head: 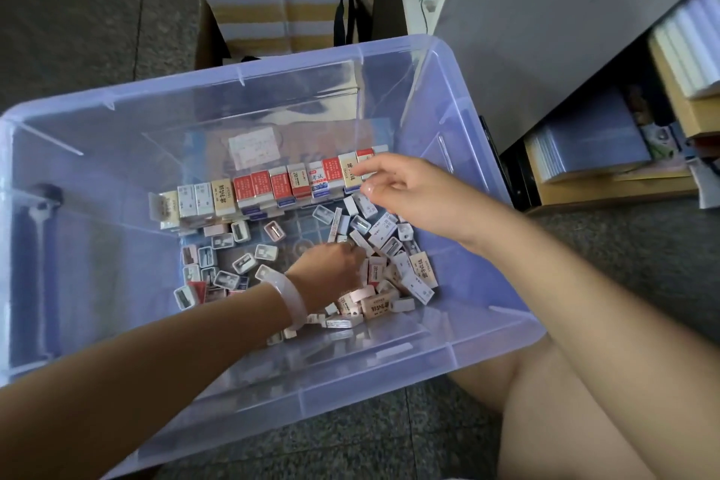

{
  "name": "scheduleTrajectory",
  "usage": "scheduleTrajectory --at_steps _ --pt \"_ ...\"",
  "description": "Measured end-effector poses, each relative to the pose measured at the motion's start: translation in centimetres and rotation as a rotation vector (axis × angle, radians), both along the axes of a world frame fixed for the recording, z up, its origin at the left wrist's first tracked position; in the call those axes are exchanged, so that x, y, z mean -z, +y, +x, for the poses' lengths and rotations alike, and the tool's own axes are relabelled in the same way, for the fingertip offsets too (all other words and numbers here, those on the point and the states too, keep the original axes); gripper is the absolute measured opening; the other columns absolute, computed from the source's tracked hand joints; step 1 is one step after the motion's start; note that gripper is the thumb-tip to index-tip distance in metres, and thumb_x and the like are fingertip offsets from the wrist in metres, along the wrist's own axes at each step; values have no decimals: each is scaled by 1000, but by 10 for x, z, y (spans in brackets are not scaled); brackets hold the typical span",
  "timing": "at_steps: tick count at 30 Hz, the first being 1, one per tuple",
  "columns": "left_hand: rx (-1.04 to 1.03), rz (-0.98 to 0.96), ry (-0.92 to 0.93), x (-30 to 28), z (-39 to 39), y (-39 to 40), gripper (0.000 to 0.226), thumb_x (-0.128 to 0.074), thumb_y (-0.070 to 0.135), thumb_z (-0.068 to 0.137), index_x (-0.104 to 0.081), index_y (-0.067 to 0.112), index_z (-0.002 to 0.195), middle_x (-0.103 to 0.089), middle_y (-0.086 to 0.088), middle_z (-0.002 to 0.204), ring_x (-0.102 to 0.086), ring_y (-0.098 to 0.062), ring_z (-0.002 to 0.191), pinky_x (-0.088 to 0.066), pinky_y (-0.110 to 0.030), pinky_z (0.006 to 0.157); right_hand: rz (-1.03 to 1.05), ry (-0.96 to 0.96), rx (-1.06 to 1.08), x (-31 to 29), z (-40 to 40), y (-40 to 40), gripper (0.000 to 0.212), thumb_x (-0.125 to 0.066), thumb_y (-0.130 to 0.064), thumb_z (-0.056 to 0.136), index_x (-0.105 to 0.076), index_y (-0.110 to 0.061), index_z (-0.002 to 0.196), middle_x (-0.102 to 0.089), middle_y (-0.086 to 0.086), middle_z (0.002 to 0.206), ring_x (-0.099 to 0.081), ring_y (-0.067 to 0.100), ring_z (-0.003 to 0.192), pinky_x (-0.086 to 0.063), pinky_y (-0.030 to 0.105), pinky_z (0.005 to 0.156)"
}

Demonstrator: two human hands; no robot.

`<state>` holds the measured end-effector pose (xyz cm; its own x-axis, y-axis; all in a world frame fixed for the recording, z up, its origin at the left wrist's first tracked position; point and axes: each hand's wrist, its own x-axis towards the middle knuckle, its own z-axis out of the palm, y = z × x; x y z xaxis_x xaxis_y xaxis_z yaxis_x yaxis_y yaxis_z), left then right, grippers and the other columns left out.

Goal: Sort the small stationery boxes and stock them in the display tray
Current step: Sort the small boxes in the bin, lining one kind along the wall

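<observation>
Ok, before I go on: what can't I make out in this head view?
- Left hand: its fingertips dig into the loose boxes, so whether it holds one is hidden.
- Right hand: fingers loosely curled over the row; they hide the boxes at the row's right end.
- Note in the bin: writing too small and blurred.
- Shelf: cut off by the right edge.

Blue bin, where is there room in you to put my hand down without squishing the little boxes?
The bin's floor lies bare left of the loose pile, toward the left wall, and along the near wall. It is crowded in the middle, where the left hand digs in the pile, and at the standing row near the right hand.
</observation>
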<state>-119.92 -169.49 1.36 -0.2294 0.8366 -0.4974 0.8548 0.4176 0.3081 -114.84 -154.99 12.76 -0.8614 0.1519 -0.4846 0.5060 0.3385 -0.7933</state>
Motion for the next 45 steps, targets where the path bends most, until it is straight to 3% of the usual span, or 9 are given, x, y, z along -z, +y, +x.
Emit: scheduleTrajectory --at_steps 5,9,12,17,20,27,34,40,45 --pt "-62 -67 -158 -9 -16 -34 21 -47 25 98 -49 6 108 -57 -6 106 -54 -15 82 -46 -19 71 435 -221 -455 23 1 -6 37 -45 -13 94 -49 -20 130 -51 6 128 -52 23 112 -43 30 92" --pt "-115 -107 -195 -20 -15 -40 39 -46 20 98 -39 4 133 -54 -14 126 -54 -27 110 -41 -29 90 728 -498 -917 44 1 -16 49 -43 2 88 -47 -16 133 -49 9 131 -52 27 115 -45 31 86" --pt "-78 -85 -210 -20 -11 -28 35 -47 19 97 -42 5 129 -58 -8 116 -57 -21 93 -43 -28 93 785 -577 -1025 59 1 -16 54 -47 4 86 -45 -16 136 -48 10 134 -53 28 116 -47 33 87" --pt "-147 -65 -113 -7 -6 6 36 -52 23 92 -49 14 127 -60 -7 114 -62 -24 98 -53 -36 83 762 -653 -1049 71 -1 -19 51 -58 -2 85 -45 -12 133 -47 12 136 -50 30 119 -45 40 97" --pt "-220 -70 -78 3 0 24 34 -53 24 90 -53 18 123 -60 -6 116 -60 -26 103 -47 -33 73 732 -672 -1006 69 -3 -19 56 -61 -1 83 -42 -10 136 -46 12 137 -48 30 122 -41 37 97" --pt "-298 -85 -218 14 7 25 33 -57 30 90 -55 20 121 -65 -4 114 -60 -25 106 -45 -34 89 716 -670 -978 67 -3 -19 47 -49 -4 91 -35 -4 137 -41 16 142 -47 30 124 -39 36 95" --pt "-347 -91 -213 16 10 15 38 -54 25 92 -46 17 128 -60 -10 117 -57 -31 106 -49 -43 88 730 -614 -1044 67 -2 -14 44 -26 -11 100 -28 -6 144 -36 19 145 -39 31 130 -34 38 100" --pt "-444 -53 -280 21 5 9 24 -54 23 93 -52 15 116 -65 -9 105 -54 -21 80 -48 -33 74 717 -694 -938 73 0 -20 54 -48 -8 90 -36 -13 142 -51 11 129 -55 28 109 -46 34 79" --pt "-438 -92 -312 22 4 15 33 -58 27 91 -55 15 121 -64 -7 111 -61 -23 96 -45 -28 77 683 -738 -984 70 -2 -21 61 -60 -23 88 -31 -13 141 -47 9 133 -53 27 113 -46 34 88"
